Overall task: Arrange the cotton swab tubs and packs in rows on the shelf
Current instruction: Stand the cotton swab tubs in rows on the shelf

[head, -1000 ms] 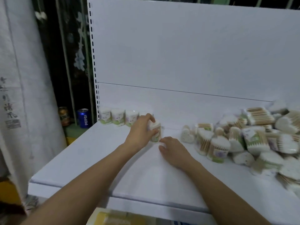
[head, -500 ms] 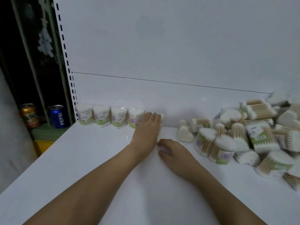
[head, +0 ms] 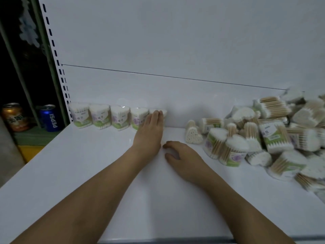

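Shop: slotted display shelf (head: 88, 173), stocked swab tubs (head: 233, 148)

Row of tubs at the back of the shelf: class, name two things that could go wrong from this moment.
1. The left hand presses straight fingers against the fifth tub; a hard push might knock the row of tubs askew.
2. The heap of packs is loosely stacked near the right hand; pulling one out may send others sliding off the shelf.

Left hand (head: 149, 132) reaches forward, fingers straight and together; right hand (head: 182, 158) rests palm-down, fingers seemingly loosely curled.
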The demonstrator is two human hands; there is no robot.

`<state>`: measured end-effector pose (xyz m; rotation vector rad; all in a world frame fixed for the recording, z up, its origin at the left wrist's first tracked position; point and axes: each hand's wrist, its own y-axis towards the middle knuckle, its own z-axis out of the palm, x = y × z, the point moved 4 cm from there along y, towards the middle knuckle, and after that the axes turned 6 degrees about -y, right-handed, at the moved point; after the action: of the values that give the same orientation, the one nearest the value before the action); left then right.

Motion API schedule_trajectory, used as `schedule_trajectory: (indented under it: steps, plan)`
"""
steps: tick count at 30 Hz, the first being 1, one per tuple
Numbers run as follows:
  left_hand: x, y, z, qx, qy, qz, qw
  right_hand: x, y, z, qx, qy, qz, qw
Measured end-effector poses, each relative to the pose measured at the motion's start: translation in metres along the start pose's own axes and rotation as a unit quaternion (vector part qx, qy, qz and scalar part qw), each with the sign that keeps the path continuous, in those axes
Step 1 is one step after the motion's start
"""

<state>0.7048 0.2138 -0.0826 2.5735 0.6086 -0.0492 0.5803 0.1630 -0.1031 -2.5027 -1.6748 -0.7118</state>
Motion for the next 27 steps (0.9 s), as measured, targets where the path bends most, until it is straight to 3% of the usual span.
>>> schedule_trajectory:
  steps: [3,7,10,13,19,23,27]
  plan:
    - [0.000,0.001,-0.006,-0.009,-0.005,0.002,1.000,0.000,0.001,-0.001,0.011,-0.004,0.000,1.000]
    - [-0.005,-0.002,-0.022,-0.088,-0.058,0.073,0.992,0.004,-0.003,-0.008,0.005,0.013,0.005,1.000]
    - [-0.014,-0.011,-0.040,-0.146,-0.148,0.090,0.974,0.010,-0.011,-0.026,-0.061,0.075,0.025,0.995]
    - [-0.029,-0.014,-0.055,-0.159,-0.264,0.062,0.949,0.008,-0.024,-0.067,-0.159,0.129,0.016,0.979]
    - [-0.099,-0.011,-0.054,-0.071,-0.370,0.045,0.925,-0.047,-0.054,-0.159,-0.201,0.091,0.046,0.974]
    - [-0.133,0.009,-0.034,0.046,-0.280,0.061,0.957,-0.078,-0.071,-0.184,-0.178,0.064,0.072,0.979]
    - [-0.147,0.016,-0.026,0.139,-0.221,0.060,0.963,-0.090,-0.082,-0.181,-0.146,0.065,0.073,0.984]
